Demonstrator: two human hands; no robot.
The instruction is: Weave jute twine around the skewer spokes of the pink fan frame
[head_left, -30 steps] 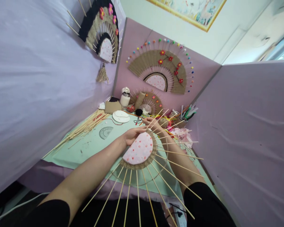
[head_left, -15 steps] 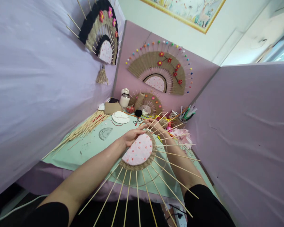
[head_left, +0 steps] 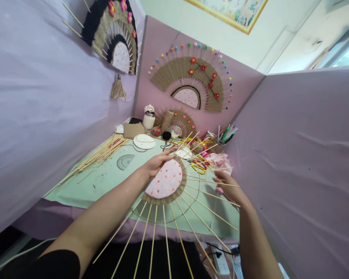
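A half-round fan with a pink, red-dotted centre and a woven tan cord border is held over the table. Thin wooden sticks spread out from its border. My left hand is closed on the fan's upper left edge, thumb on the front and fingers partly behind. To the right, my right hand is by the outer ends of the sticks, fingers loosely bent and apart, with nothing visible in them. A stick crosses in front of it. A loose cord curves across the sticks below the border.
Wooden sticks, a protractor and a white disc lie on the left of the green tabletop. Scissors and pink cloth are at the right. A finished fan hangs on the back panel.
My right hand has left the fan's upper edge and moved right and down, past the stick ends. My left hand keeps its hold. The view has shifted slightly.
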